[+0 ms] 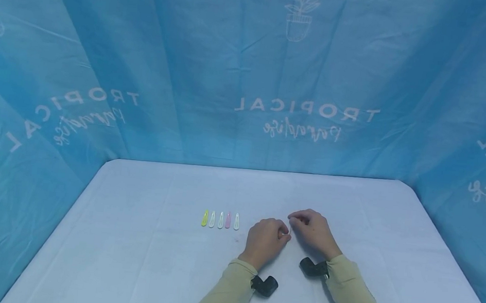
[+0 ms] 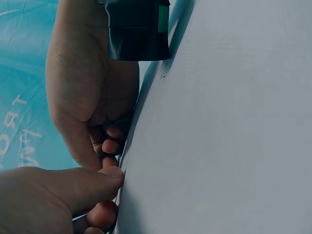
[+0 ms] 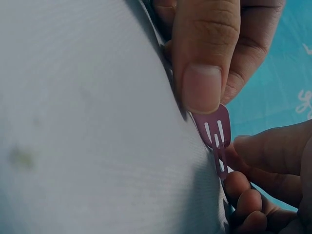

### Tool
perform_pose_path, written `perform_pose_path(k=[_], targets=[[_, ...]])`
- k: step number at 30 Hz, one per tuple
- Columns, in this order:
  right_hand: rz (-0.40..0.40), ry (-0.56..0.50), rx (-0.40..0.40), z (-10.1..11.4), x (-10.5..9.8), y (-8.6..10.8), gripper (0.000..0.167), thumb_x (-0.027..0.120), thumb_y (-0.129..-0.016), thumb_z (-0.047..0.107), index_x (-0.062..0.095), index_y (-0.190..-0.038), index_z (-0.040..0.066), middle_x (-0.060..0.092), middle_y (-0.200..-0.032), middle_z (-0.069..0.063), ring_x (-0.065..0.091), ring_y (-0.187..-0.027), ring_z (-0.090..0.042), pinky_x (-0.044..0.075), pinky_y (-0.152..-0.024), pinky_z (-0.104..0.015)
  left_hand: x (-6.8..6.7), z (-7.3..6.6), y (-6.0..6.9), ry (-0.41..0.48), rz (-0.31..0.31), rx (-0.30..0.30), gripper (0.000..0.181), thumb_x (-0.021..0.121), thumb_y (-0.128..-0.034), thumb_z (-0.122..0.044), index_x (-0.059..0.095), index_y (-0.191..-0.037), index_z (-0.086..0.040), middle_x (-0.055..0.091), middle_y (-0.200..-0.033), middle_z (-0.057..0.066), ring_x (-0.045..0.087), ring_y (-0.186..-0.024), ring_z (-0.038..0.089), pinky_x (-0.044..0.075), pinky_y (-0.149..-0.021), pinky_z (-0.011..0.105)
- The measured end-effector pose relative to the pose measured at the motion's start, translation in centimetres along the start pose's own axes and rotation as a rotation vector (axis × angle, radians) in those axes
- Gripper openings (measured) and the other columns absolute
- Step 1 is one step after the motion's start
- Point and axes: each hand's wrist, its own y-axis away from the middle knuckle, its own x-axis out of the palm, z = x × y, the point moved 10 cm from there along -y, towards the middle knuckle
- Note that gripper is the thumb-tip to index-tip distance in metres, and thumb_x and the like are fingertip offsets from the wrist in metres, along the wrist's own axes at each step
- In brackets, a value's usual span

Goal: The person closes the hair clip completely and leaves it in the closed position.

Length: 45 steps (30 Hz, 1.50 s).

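Note:
A purplish-pink snap hair clip shows between the two hands in the right wrist view, close to the tabletop. My left hand pinches its broad end, the thumb lying over it. Fingertips of my right hand are curled about the narrower end, thumb above and a finger below, though their exact contact is partly hidden. The left wrist view has the left hand below and the right hand above, fingertips close together; the clip is hidden there.
Several snap clips lie in a row left of the hands: a yellow one, a pink one and pale ones, such as the one nearest the hands. A white cloth covers the table. Blue printed curtains enclose its back and sides.

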Motion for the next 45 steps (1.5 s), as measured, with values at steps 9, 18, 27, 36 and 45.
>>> perform_pose_path(k=[9,18,27,36,45], targets=[[0.008,0.022,0.004,0.2,0.1,-0.1,0.020,0.064,-0.097,0.017,0.075,-0.108,0.005,0.069,-0.103,-0.009,0.059,-0.094,-0.024,0.046,-0.083,-0.041,-0.2,0.1,-0.2,0.017,-0.012,-0.008,0.011,0.080,-0.0865,-0.027,0.076,-0.087,-0.016,0.059,-0.066,-0.012,0.049,-0.059,0.001,0.038,-0.053,0.019],[0.015,-0.002,0.005,0.5,-0.1,-0.2,0.019,0.064,-0.098,0.016,0.075,-0.108,0.004,0.070,-0.106,-0.010,0.062,-0.102,-0.030,0.047,-0.091,-0.049,-0.4,0.2,-0.2,0.029,-0.017,-0.003,0.012,0.080,-0.0866,-0.026,0.077,-0.089,-0.015,0.061,-0.068,-0.010,0.051,-0.061,0.002,0.041,-0.055,0.020],[0.018,-0.026,0.003,-0.1,0.2,-0.4,0.021,0.063,-0.099,0.018,0.075,-0.110,0.006,0.070,-0.112,-0.012,0.062,-0.111,-0.035,0.045,-0.096,-0.053,-0.6,0.4,-0.2,0.071,-0.019,-0.001,0.011,0.079,-0.0871,-0.025,0.077,-0.089,-0.014,0.063,-0.069,-0.011,0.052,-0.061,0.000,0.042,-0.056,0.019],[0.028,-0.060,-0.010,-0.3,0.3,-0.3,0.021,0.064,-0.099,0.020,0.075,-0.111,0.008,0.070,-0.114,-0.012,0.061,-0.113,-0.035,0.045,-0.098,-0.054,-0.6,0.9,0.0,0.183,-0.007,-0.033,0.010,0.079,-0.0877,-0.023,0.077,-0.089,-0.013,0.059,-0.065,-0.014,0.049,-0.059,-0.001,0.041,-0.057,0.019],[0.030,-0.065,-0.015,-0.3,0.5,-0.2,0.021,0.062,-0.099,0.017,0.074,-0.115,0.008,0.069,-0.116,-0.013,0.060,-0.116,-0.037,0.043,-0.101,-0.056,-0.6,1.5,0.2,0.244,-0.017,-0.068,0.011,0.078,-0.0881,-0.023,0.076,-0.091,-0.013,0.061,-0.066,-0.013,0.049,-0.058,-0.002,0.042,-0.057,0.019]])
